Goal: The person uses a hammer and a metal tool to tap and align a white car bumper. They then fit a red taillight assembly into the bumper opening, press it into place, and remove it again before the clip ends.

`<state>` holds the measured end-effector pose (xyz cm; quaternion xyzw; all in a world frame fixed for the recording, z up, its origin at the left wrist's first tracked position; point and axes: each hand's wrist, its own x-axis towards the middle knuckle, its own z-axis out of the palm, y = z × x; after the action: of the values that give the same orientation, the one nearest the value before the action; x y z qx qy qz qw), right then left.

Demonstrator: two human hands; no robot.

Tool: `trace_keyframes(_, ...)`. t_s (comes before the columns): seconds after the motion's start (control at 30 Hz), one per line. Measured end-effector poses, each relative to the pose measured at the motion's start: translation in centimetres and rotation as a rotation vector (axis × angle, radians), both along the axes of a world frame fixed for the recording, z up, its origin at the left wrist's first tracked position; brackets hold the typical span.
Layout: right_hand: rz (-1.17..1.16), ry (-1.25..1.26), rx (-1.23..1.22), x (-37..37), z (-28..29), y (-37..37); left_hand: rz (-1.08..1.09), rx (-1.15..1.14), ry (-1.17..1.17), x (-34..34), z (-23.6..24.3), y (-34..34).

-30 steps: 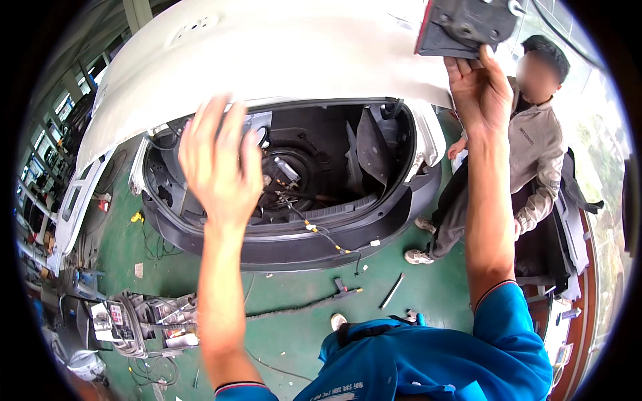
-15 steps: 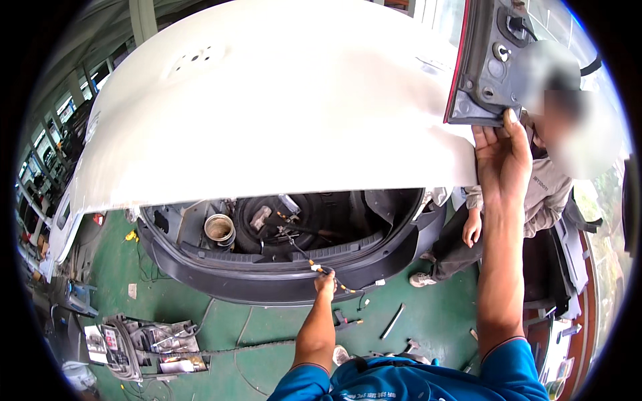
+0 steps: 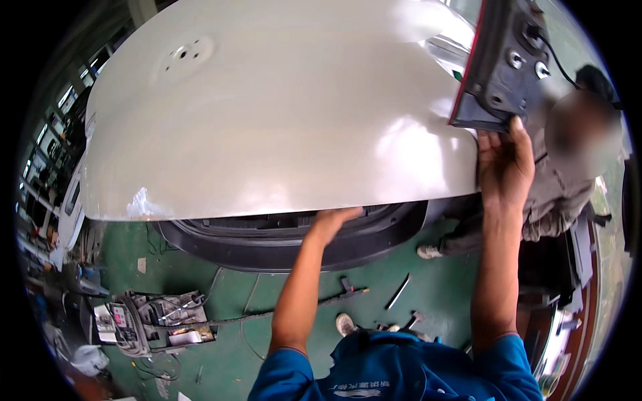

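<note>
A pale cream tailgate (image 3: pixel 267 120) spreads across the upper middle, its lower edge over the car's dark rear opening. In my right hand (image 3: pixel 506 160) is the lower end of a tail light (image 3: pixel 498 83), thumb on its dark back and fingers beneath. The light stands upright beside the tailgate's right edge, its back toward me, with a cable (image 3: pixel 558 60) at the top. My left hand (image 3: pixel 334 222) is at the middle of the tailgate's lower edge, where its fingers are partly hidden. Whether it holds anything there cannot be made out.
Below the tailgate curves a dark bumper (image 3: pixel 267 254). Another person (image 3: pixel 562 180) stands close behind the tail light. On the green floor lie a tool tray (image 3: pixel 174 321), a hose (image 3: pixel 267 314), a metal bar (image 3: pixel 398 291) and a hammer (image 3: pixel 414 319).
My left hand has moved up from the bumper to the tailgate's lower edge; the wiring harness it held is out of sight. The tailgate now covers more of the opening. My right hand keeps the light.
</note>
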<state>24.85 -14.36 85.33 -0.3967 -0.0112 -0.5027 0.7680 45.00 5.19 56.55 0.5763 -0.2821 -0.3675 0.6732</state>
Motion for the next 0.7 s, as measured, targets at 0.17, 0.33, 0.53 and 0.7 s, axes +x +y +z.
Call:
trace_keyframes(0.17, -0.105, 0.307, 0.032, -1.4, -2.1, 2.1, -0.154, -0.589, 0.133, -13.8, 9.9, 4.4)
trace_keyframes(0.33, 0.266, 0.401, -0.044, -5.2, -7.1, 1.3, 0.284, -0.555, 0.186, -19.0, 9.6, 5.5)
trace_keyframes(0.53, 0.415, 0.488, -0.211, -11.8, -16.6, 0.3, 0.298, -0.040, 0.042, -19.9, 8.0, 6.7)
trace_keyframes(0.7, 0.395, 0.492, 0.022, -22.6, -20.3, -3.3, 0.672, 0.233, -0.990, -15.6, 20.8, 5.1)
